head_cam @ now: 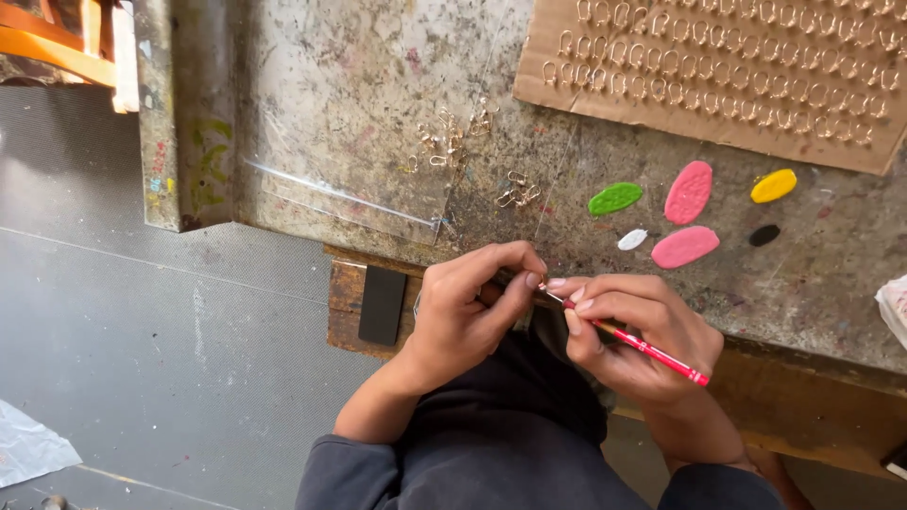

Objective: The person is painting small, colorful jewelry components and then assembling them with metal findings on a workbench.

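Note:
My left hand pinches a tiny piece, too small to make out, between thumb and forefinger at the front edge of the worn worktable. My right hand grips a thin red tool like a pen, its tip touching the pinched piece. Just beyond the hands lie small gold metal loops and a further scatter of gold loops.
Blobs of colour sit on the table: green, two pink, yellow, white, black. A cardboard sheet holds rows of gold loops. A clear plastic sheet lies left. A black block rests on the lower ledge.

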